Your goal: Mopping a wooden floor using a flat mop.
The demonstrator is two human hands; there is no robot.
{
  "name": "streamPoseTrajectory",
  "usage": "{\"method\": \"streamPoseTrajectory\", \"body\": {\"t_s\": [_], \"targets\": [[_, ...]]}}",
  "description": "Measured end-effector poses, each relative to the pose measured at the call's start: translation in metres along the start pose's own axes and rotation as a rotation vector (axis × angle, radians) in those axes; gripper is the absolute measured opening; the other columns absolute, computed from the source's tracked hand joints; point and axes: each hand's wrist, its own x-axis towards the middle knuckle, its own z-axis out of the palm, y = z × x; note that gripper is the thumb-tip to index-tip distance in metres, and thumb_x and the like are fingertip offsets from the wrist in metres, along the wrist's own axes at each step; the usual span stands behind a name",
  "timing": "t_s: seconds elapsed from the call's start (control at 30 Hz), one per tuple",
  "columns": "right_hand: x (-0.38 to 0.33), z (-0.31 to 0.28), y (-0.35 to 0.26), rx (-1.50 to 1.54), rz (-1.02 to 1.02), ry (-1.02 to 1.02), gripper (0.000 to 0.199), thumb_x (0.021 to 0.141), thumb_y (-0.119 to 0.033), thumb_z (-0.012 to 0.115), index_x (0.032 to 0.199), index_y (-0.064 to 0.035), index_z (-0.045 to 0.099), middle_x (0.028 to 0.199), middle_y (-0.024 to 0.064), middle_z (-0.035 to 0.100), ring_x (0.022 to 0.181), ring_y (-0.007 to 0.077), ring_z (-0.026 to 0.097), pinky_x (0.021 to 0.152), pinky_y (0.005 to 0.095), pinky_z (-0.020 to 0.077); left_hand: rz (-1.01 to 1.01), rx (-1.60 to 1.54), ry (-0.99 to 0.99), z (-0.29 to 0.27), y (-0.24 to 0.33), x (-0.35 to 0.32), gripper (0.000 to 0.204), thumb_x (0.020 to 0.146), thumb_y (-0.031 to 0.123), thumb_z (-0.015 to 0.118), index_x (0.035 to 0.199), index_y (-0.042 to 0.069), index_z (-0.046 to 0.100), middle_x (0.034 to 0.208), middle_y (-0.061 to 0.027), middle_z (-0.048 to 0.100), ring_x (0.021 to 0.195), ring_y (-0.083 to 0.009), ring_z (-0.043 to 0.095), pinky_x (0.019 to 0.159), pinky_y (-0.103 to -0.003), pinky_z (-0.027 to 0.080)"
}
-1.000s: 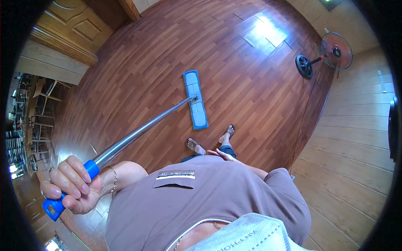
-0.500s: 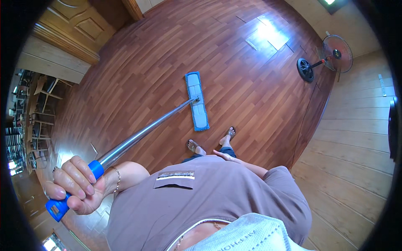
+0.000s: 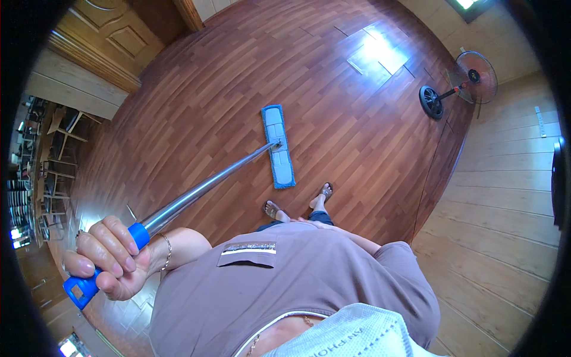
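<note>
Since the mop (image 3: 208, 186) is likely light, with a stiff, slick pole, it is best taken by the blue grip (image 3: 83, 288), around which the left hand (image 3: 110, 256) is wrapped, arm held out sideways. The right hand (image 3: 315, 224) is held by the shirt (image 3: 309, 268), partly hidden, so its fingers' state cannot be told; beyond, the soft pad (image 3: 279, 158) is laid on the floor (image 3: 190, 107).

The person wears a mauve short-sleeved shirt (image 3: 333, 268), white-piped at the neck, its silver-trimmed pocket (image 3: 247, 258) at seven o'clock; a bracelet (image 3: 169, 253) at eight; a pale mask (image 3: 351, 327) at five; dark trousers (image 3: 322, 215); brownish sandals (image 3: 326, 190).
</note>
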Motion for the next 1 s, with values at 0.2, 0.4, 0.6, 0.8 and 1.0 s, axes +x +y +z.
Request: {"method": "streamPoseTrajectory", "body": {"t_s": [0.2, 0.4, 0.6, 0.8, 1.0], "targets": [[-0.008, 0.011, -0.026, -0.141, 0.212, -0.015, 0.063, 0.096, -0.053, 0.039, 0.143, -0.0115, 0.036, 0.144, 0.0029, 0.042, 0.128, 0.0196, 0.043, 0.109, 0.0369, 0.0305, 0.004, -0.017, 0.003, 0.002, 0.001, 0.000, 0.021, 0.088, 0.021, 0.066, 0.092, 0.010, 0.049, 0.062, 0.0023, 0.049, 0.050, -0.0054, 0.050, 0.050, -0.020, 0.042], [-0.026, 0.020, -0.046, -0.266, 0.404, -0.023, 0.061, 0.097, -0.050, 0.039, 0.143, -0.0106, 0.036, 0.144, 0.0038, 0.043, 0.130, 0.0181, 0.042, 0.109, 0.0366, 0.0298, 0.006, 0.015, 0.027, -0.002, 0.001, -0.002, 0.021, 0.088, 0.021, 0.067, 0.093, 0.010, 0.049, 0.062, 0.0025, 0.049, 0.050, -0.0053, 0.050, 0.051, -0.021, 0.042], [-0.022, 0.031, -0.036, -0.327, 0.212, -0.044, 0.063, 0.095, -0.052, 0.043, 0.139, -0.0064, 0.042, 0.141, 0.0064, 0.045, 0.125, 0.0191, 0.046, 0.107, 0.0352, 0.0335, 0.005, -0.017, 0.024, -0.007, 0.003, -0.003, 0.021, 0.088, 0.021, 0.067, 0.093, 0.010, 0.049, 0.062, 0.0023, 0.049, 0.051, -0.0057, 0.050, 0.051, -0.021, 0.042], [-0.015, 0.060, -0.045, -0.197, 0.252, 0.061, 0.061, 0.095, -0.051, 0.044, 0.135, -0.0056, 0.046, 0.138, 0.0063, 0.049, 0.123, 0.0191, 0.048, 0.106, 0.0352, 0.0349, -0.001, -0.026, 0.048, -0.004, 0.000, -0.005, 0.021, 0.088, 0.019, 0.066, 0.094, 0.010, 0.049, 0.062, 0.0022, 0.048, 0.052, -0.0072, 0.049, 0.052, -0.022, 0.042], [-0.021, 0.047, -0.044, -0.058, 0.242, 0.099, 0.057, 0.094, -0.050, 0.047, 0.127, -0.0038, 0.054, 0.130, 0.0080, 0.056, 0.116, 0.0209, 0.053, 0.103, 0.0356, 0.0384, 0.030, -0.015, 0.071, -0.008, 0.004, -0.008, 0.020, 0.088, 0.018, 0.066, 0.094, 0.010, 0.049, 0.062, 0.0020, 0.048, 0.052, -0.0073, 0.050, 0.052, -0.022, 0.042]]}}
